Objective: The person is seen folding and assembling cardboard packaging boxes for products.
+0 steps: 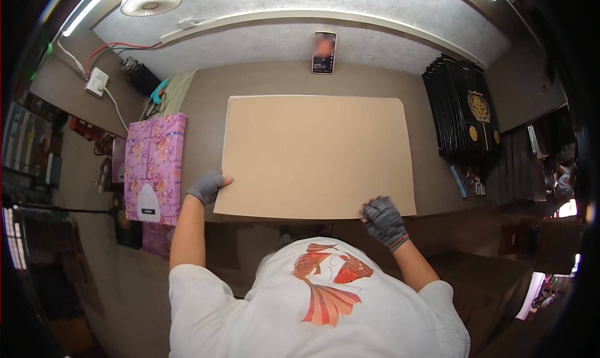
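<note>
A large brown kraft paper sheet (315, 158) lies flat on the table in front of me, with a thin pale edge showing under its far left side. My left hand (207, 186), in a grey fingerless glove, is at the sheet's near left edge. Its thumb rests over the edge while the other fingers are mostly hidden. At the front edge, toward the right corner, is my right hand (384, 221) in a dark grey knit glove. Its fingers are curled in, and whatever they may hold is hidden.
Pink floral packages (154, 170) are stacked at the left, by scissors with a turquoise handle (159, 92). A phone (324, 53) leans against the back wall. Black printed bags (459, 108) stand at the right, near a blue tool (458, 181). A fan (152, 0) hangs above.
</note>
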Demonstrator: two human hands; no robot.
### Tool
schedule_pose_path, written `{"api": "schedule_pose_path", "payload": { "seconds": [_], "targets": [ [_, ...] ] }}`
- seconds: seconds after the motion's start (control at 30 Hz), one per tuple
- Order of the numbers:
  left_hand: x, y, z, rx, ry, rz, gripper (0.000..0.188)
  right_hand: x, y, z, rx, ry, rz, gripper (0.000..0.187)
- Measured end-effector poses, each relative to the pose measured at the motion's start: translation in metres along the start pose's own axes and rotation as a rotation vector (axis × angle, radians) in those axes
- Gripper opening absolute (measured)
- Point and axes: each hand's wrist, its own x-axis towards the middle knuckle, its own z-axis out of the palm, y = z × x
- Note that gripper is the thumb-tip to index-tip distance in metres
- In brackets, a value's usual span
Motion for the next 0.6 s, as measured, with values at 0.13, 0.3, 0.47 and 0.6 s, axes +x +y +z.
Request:
{"api": "schedule_pose_path", "payload": {
  "seconds": [0.13,0.3,0.47,0.6],
  "targets": [
    [0.002,-0.015,-0.01,-0.014,0.005,0.043,0.044,-0.058,0.07,-0.004,-0.311,0.1,0.386,0.06],
    [-0.005,-0.009,-0.007,0.06,0.037,0.017,0.044,-0.083,0.151,-0.018,1.121,0.294,0.922,0.065],
    [-0.012,0.009,0.001,0.147,0.081,0.057,0.044,-0.042,0.162,-0.033,1.632,0.07,1.143,0.048],
    [-0.026,0.039,0.033,0.821,0.352,0.185,0.05,-0.021,0.163,-0.016,1.2,-0.117,1.069,0.059]
  ]
}}
